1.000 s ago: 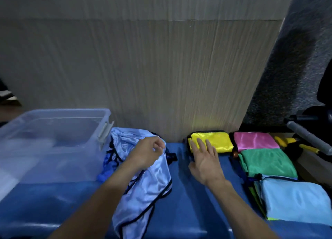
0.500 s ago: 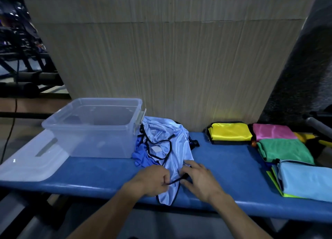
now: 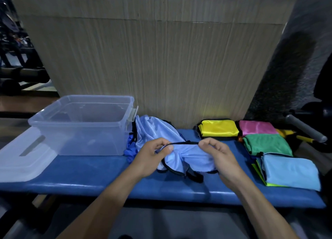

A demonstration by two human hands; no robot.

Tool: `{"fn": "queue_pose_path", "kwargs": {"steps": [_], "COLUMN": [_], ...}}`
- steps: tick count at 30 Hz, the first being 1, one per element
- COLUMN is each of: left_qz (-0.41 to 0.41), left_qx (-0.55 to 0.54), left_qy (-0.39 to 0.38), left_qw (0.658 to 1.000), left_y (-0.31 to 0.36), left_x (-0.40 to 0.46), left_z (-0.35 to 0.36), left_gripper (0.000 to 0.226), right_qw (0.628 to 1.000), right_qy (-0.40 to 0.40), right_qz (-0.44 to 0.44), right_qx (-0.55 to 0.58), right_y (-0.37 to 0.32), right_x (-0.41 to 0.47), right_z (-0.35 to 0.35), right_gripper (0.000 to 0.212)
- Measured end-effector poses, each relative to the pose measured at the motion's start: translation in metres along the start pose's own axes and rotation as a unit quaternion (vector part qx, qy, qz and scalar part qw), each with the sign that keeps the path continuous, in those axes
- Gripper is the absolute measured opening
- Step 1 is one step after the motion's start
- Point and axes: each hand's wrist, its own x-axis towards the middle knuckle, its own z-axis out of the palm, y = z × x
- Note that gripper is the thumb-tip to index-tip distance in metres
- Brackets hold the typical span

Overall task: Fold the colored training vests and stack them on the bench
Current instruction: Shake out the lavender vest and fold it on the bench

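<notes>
head view: both hands, the left hand (image 3: 154, 155) and the right hand (image 3: 218, 156), pinch the black-trimmed edge of a light blue vest (image 3: 190, 158) stretched between them over the blue desk (image 3: 89, 172). folded vests (image 3: 267, 143) lie at its right end, a clear plastic bin (image 3: 82, 125) at the left.

Bare bench (image 3: 93, 168) surface lies open along the near edge, between the clear bin (image 3: 84, 125) at left and the folded vests (image 3: 267, 145) at right. The wooden panel (image 3: 161, 68) closes off the rear. The bin lid (image 3: 21, 159) occupies the far-left end. A pale blue vest (image 3: 190, 158) (loose, untidy) fills centre. Right corner: grey bar (image 3: 305, 128) intrudes.
</notes>
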Motion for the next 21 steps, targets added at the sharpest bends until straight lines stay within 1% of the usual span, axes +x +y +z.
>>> {"fn": "queue_pose_path", "kwargs": {"steps": [1,2,4,5,6,8,9,10,11,12,13,14,15,17,18,19,21], "left_qz": [0.009,0.022,0.046,0.054,0.055,0.035,0.023,0.019,0.025,0.032,0.033,0.021,-0.004,-0.058,-0.075,-0.081,-0.074], "left_qx": [-0.005,-0.009,-0.014,-0.026,-0.050,-0.116,-0.137,-0.129,-0.083,-0.009,0.068,0.131,0.181,0.262,0.287,0.305,0.365], "left_qy": [0.007,0.009,-0.007,-0.026,-0.046,-0.071,-0.063,-0.034,0.011,0.054,0.075,0.066,0.030,-0.060,-0.081,-0.076,-0.015], "left_qw": [1.000,1.000,0.999,0.998,0.996,0.990,0.988,0.991,0.996,0.998,0.994,0.989,0.983,0.961,0.951,0.946,0.928], "left_y": [0.003,0.006,0.012,0.017,0.021,0.029,0.030,0.027,0.020,0.013,0.004,-0.004,-0.010,-0.026,-0.032,-0.036,-0.037], "left_x": [0.001,0.002,0.001,0.000,-0.001,-0.002,0.000,0.003,0.007,0.010,0.012,0.012,0.009,0.007,0.008,0.009,0.015], "left_z": [0.002,0.005,0.013,0.018,0.023,0.030,0.030,0.027,0.021,0.014,0.006,0.000,-0.004,-0.005,-0.002,0.002,0.006], "left_gripper": [0.010,0.009,0.009,0.011,0.014,0.018,0.019,0.019,0.020,0.024,0.026,0.023,0.026,0.046,0.049,0.048,0.037], "right_qw": [0.999,0.997,0.985,0.974,0.967,0.968,0.972,0.975,0.976,0.977,0.979,0.981,0.983,0.985,0.987,0.989,0.991], "right_qy": [-0.007,-0.031,-0.080,-0.091,-0.095,-0.083,-0.068,-0.050,-0.037,-0.026,-0.017,-0.009,0.000,0.018,0.025,0.033,0.055], "right_qz": [-0.012,-0.019,-0.048,-0.068,-0.091,-0.122,-0.123,-0.124,-0.127,-0.132,-0.136,-0.136,-0.134,-0.138,-0.136,-0.130,-0.118], "right_qx": [-0.036,-0.063,-0.147,-0.194,-0.217,-0.205,-0.189,-0.180,-0.171,-0.164,-0.153,-0.141,-0.125,-0.099,-0.086,-0.067,0.001], "right_y": [0.000,0.000,0.007,0.011,0.011,0.010,0.009,0.007,0.005,0.003,0.001,-0.001,-0.002,-0.004,-0.005,-0.006,-0.010], "right_x": [-0.002,-0.004,-0.007,-0.007,-0.008,-0.005,-0.003,-0.001,0.000,0.000,0.000,-0.001,-0.001,-0.002,-0.002,-0.003,-0.005], "right_z": [-0.003,-0.004,0.000,0.003,0.006,0.011,0.009,0.006,0.001,-0.004,-0.008,-0.012,-0.015,-0.020,-0.022,-0.023,-0.025], "right_gripper": [0.015,0.004,0.039,0.049,0.046,0.021,0.012,0.013,0.016,0.014,0.011,0.009,0.010,0.011,0.012,0.014,0.016]}}
